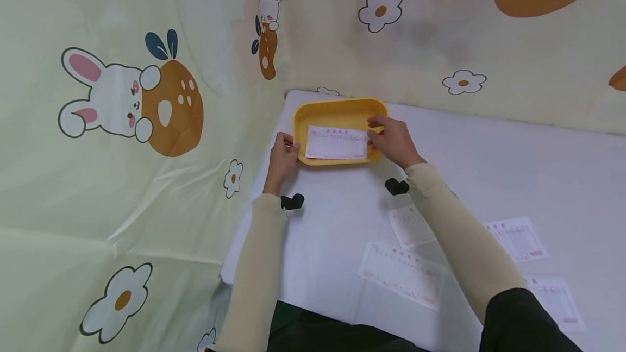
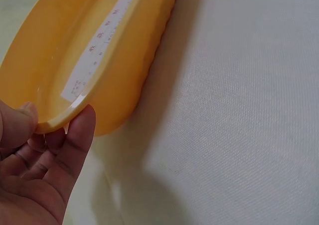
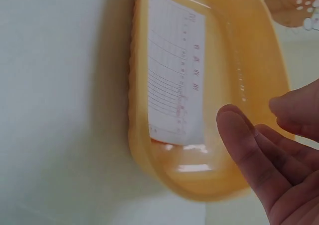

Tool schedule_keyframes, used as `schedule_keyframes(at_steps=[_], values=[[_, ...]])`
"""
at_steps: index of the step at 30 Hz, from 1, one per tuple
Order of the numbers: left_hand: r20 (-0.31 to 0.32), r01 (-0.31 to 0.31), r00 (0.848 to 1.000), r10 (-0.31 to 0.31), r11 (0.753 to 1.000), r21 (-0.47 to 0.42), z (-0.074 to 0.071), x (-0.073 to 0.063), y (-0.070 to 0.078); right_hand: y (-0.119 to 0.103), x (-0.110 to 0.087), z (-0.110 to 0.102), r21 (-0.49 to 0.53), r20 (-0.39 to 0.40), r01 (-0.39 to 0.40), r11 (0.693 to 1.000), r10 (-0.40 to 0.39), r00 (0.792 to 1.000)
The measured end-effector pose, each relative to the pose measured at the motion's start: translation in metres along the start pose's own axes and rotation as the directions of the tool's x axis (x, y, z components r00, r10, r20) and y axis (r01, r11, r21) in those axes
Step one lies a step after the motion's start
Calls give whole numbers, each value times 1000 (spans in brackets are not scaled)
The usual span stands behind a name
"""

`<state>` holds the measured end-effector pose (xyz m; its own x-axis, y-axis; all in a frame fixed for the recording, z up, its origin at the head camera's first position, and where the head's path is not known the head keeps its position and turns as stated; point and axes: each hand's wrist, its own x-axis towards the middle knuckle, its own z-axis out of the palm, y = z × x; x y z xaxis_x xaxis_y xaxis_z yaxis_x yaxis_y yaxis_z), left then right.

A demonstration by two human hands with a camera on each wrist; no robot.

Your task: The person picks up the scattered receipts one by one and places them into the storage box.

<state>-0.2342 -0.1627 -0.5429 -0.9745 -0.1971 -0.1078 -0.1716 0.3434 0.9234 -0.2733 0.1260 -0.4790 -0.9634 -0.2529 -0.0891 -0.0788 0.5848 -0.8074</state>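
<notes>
One yellow tray (image 1: pixel 337 110) with one printed slip (image 1: pixel 336 143) inside it
Glossy and plastic-looking, the tray is a rounded oblong at the far left of your fine-grained white tabletop (image 1: pixel 332 205); the thin paper slip, ruled beneath a row of characters, lies along its near side. Your left hand (image 1: pixel 282 162) pinches the rim; your right hand (image 1: pixel 393 140) is at the other end, fingers loosely bent, a gap between thumb and forefinger.

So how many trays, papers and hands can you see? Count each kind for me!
Yellow tray: 1
Papers: 5 showing (1 in the tray, 4 on the table)
Hands: 2
Total: 8
</notes>
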Motion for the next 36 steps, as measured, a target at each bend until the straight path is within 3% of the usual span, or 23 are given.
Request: schedule_keyframes(at_steps=[11, 20, 24, 28, 36], values=[[15, 25, 1000, -25, 999, -34, -6, -3, -3, 22, -58, -36, 26, -201, 38, 999, -31, 979], [3, 13, 1000, -13, 999, -40, -8, -6, -2, 73, -114, -72, -33, -322, 21, 999, -31, 946], [16, 19, 1000, -18, 999, -32, -5, -6, -2, 99, -140, -82, -86, -304, -47, 995, 18, 952], [27, 23, 999, -22, 999, -24, 0, -5, -1, 118, -159, -88, -116, -237, -151, 982, 120, 964], [21, 44, 999, -44, 999, -21, 4, -4, -2, 138, -172, -84, -198, -78, -285, 938, 275, 958]])
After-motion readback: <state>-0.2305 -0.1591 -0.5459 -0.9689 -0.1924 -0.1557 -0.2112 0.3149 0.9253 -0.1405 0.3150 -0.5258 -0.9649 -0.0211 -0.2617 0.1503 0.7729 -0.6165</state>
